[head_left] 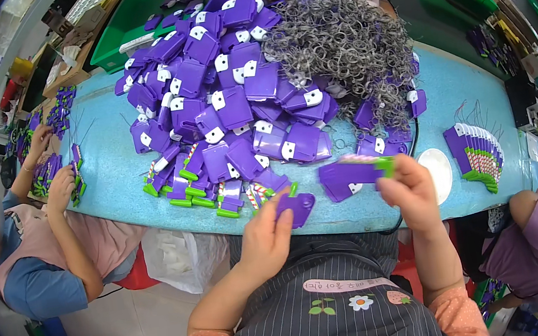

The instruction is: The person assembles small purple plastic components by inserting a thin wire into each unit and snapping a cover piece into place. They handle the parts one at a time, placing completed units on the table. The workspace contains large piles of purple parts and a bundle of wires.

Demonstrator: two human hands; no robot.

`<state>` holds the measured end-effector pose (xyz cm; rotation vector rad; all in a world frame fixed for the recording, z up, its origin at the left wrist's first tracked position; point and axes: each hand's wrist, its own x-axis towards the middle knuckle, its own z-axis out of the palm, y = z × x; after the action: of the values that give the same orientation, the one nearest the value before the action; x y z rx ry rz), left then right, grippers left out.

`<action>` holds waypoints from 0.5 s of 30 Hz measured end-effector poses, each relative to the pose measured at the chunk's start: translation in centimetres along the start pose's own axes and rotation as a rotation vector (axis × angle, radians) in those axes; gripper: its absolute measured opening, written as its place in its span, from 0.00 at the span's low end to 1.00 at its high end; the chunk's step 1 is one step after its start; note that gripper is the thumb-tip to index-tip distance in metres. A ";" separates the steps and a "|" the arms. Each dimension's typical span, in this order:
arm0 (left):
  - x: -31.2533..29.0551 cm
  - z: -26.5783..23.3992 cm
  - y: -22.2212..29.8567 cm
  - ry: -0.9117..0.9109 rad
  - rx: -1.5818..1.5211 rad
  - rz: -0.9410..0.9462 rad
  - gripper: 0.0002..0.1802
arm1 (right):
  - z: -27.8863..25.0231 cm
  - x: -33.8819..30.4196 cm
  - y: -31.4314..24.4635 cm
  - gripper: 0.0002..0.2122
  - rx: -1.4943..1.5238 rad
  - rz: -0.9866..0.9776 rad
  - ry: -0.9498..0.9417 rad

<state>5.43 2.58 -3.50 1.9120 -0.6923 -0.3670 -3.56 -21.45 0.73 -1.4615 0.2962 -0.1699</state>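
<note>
Above the table's front edge, my left hand (266,240) is closed, thumb against fingers, on a small flat purple plastic piece (304,209) with a bright green tip. To the right, my right hand (415,193) pinches the green end of a purple strip (366,170) with a striped edge. A purple plate with a white tab (334,185) shows just behind that strip; whether it is joined to it I cannot tell. Beyond my left hand lie several green-ended purple pieces (194,195) with striped strips. A large heap of purple plates with white tabs (234,108) rises behind them.
Tangled metal rings (341,46) are heaped at the back right. Beside my right hand sits a white round dish (440,176), with a fanned row of finished-looking pieces (477,151) further right. Co-workers sit at left (41,245) and right (528,249). A green crate (128,27) stands behind.
</note>
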 end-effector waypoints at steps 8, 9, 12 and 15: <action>0.6 1.6 1.9 -0.188 -0.696 -0.239 0.18 | 0.5 -6.5 1.1 0.06 0.514 0.234 -0.074; 0.7 2.3 2.1 -0.176 -0.809 -0.243 0.21 | 1.1 -6.4 1.5 0.05 0.507 0.270 -0.090; 1.1 5.7 3.5 0.100 -1.320 -0.303 0.23 | 2.6 -5.8 3.5 0.05 0.495 0.387 -0.131; 1.3 5.5 3.8 -0.021 -1.210 -0.304 0.21 | 3.1 -5.7 3.5 0.08 0.380 0.543 -0.243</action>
<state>2.36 -3.35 -2.38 0.8332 -0.0825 -0.7762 -8.31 -16.45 -1.94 -0.9707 0.4249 0.3717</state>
